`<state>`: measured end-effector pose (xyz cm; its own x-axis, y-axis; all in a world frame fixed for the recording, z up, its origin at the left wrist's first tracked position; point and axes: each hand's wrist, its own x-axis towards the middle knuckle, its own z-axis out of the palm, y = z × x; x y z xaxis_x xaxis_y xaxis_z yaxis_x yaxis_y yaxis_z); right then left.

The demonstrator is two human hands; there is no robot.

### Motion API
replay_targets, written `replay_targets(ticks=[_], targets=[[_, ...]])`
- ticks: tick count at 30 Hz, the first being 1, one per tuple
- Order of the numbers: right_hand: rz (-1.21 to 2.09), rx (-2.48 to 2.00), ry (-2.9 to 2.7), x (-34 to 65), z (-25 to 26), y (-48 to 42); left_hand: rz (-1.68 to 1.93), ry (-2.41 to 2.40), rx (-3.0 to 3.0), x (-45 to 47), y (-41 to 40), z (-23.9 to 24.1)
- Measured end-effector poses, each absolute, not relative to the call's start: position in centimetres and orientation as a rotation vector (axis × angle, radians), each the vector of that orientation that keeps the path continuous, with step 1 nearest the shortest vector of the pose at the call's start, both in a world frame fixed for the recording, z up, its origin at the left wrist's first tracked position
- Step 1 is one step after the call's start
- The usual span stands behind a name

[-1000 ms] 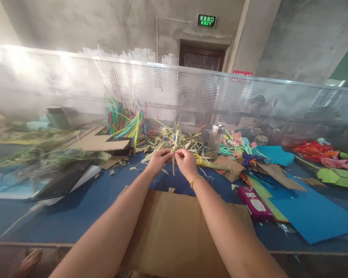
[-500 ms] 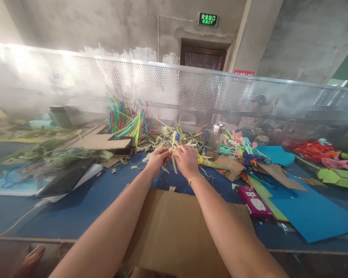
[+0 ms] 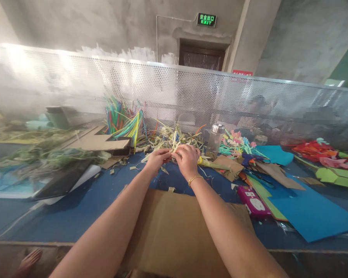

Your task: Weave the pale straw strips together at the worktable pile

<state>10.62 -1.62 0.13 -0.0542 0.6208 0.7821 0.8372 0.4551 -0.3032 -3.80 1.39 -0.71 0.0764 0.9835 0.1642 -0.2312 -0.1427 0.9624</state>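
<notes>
My left hand (image 3: 159, 159) and my right hand (image 3: 187, 157) meet over the blue tabletop, fingertips pinched close together. Between them is a pale, dried leaf strip (image 3: 174, 139), standing up out of the fingers. Both hands are closed on it; the exact grip is partly covered by my fingers. Just behind lies a heap of dried, greenish leaf strips (image 3: 188, 137). A gold chain bracelet (image 3: 195, 178) circles my right wrist. Below my forearms a brown cardboard sheet (image 3: 176, 231) extends past the table's front edge.
Colourful pipe cleaners (image 3: 116, 116) stand at the back left. A clear bottle (image 3: 215, 141) with a metal lid is behind my right hand. Further right are a purple box (image 3: 253, 202), blue sheets (image 3: 313, 212) and red scraps (image 3: 314, 150). A perforated metal screen (image 3: 150, 88) closes off the back.
My right hand has turned slightly, and a strip end that hung below the fingers no longer shows there. My left hand stays almost in place. The view has shifted a little.
</notes>
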Motion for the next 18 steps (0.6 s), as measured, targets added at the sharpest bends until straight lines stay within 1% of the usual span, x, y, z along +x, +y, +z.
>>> replay_targets(ticks=[3,8,9,13,18], targets=[[-0.114,-1.269,-1.689,11.0,-0.4,-0.6,1.333,0.902,1.361,-3.9,1.4,-0.5],[0.335,-1.202,-1.667,11.7,-1.8,1.1,1.325,0.899,1.549,-4.0,1.2,-0.4],[0.393,-1.165,-1.638,11.7,-2.1,1.4,1.371,0.891,1.542,-3.9,1.1,-0.4],[0.605,-1.032,-1.371,11.1,-2.9,2.2,1.368,0.79,1.417,-3.6,0.8,-0.3],[0.786,-0.914,-1.165,10.2,-2.9,1.9,1.336,0.8,1.456,-3.2,1.1,-0.7]])
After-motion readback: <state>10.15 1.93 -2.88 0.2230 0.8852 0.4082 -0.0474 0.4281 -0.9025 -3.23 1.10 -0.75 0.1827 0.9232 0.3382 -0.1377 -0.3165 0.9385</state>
